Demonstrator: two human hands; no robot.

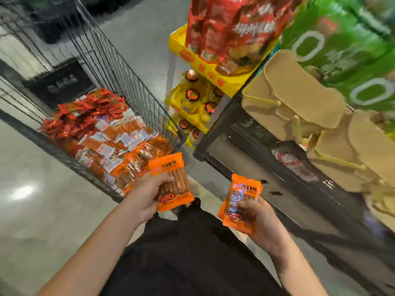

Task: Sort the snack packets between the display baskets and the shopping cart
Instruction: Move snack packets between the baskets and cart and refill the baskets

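Much of the scene is smeared by motion blur: the lettering on every wrapper is unreadable, the far end of the shopping cart (100, 67) dissolves into streaked wire, and the green packs (350, 52) at the far right are cut off by the frame edge. The dark display shelf (252, 150) on the right is hard to make out; something red and white lies in it, too blurred to name, with tan cardboard boxes (299, 97) stacked above. Both forearms run out of the bottom of the frame. The left hand (147, 197) grips an orange snack packet (171, 180), fingers curled across its front and the thumb hidden behind it; the packet stands nearly upright, just beside the near corner of the cart. The right hand (258, 221) grips a second orange packet (241, 201), fingers wrapped over its lower half so that part of the wrapper is covered; it is held near the body, to the left of the dark shelf and apart from the first packet. Inside the cart lies a heap of snack packets (102, 133): red ones at the far left, white-and-orange ones in the middle, orange ones nearest the left hand. Beyond, a yellow stand (192, 54) carries red bags (226, 28) on top and capped bottles (192, 95) below.
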